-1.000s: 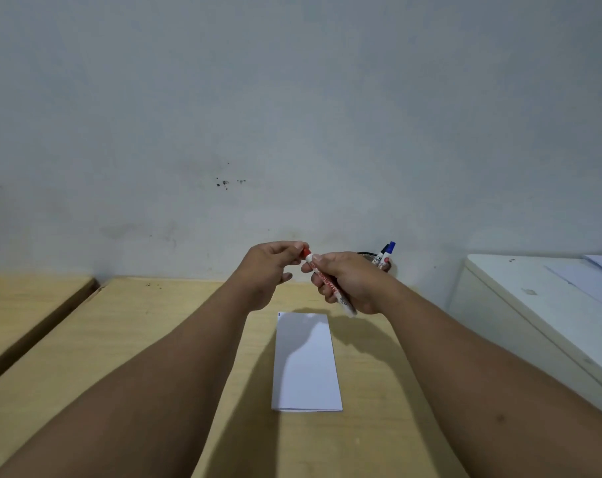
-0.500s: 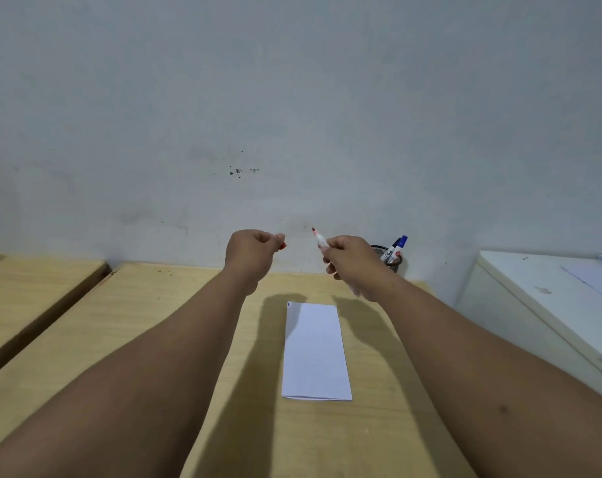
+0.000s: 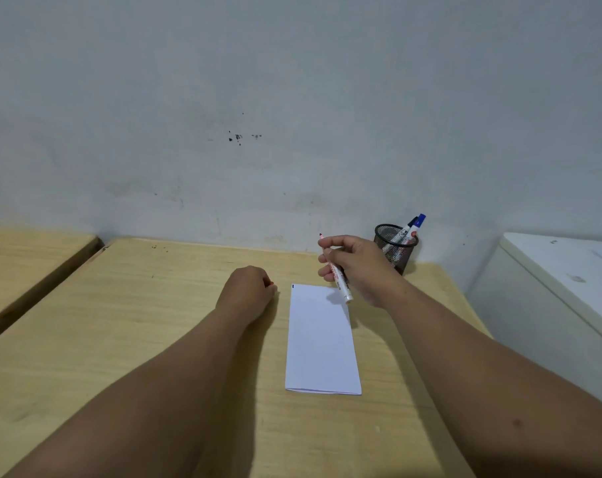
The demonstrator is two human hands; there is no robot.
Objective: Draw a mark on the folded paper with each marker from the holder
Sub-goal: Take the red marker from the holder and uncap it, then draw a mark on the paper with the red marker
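Folded paper [image 3: 322,339] flat on my table [image 3: 120,322]; right hand [image 3: 358,267] grips uncapped red marker [image 3: 335,272], left hand [image 3: 247,293] fisted around its cap [image 3: 272,283].

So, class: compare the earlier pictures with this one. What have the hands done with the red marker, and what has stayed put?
The left hand pulled the red cap off and dropped to the table, cap in its fingers. The right hand keeps the red marker, tip now bare and pointing up, and has lowered toward the folded paper. Paper, holder and its two markers stayed.
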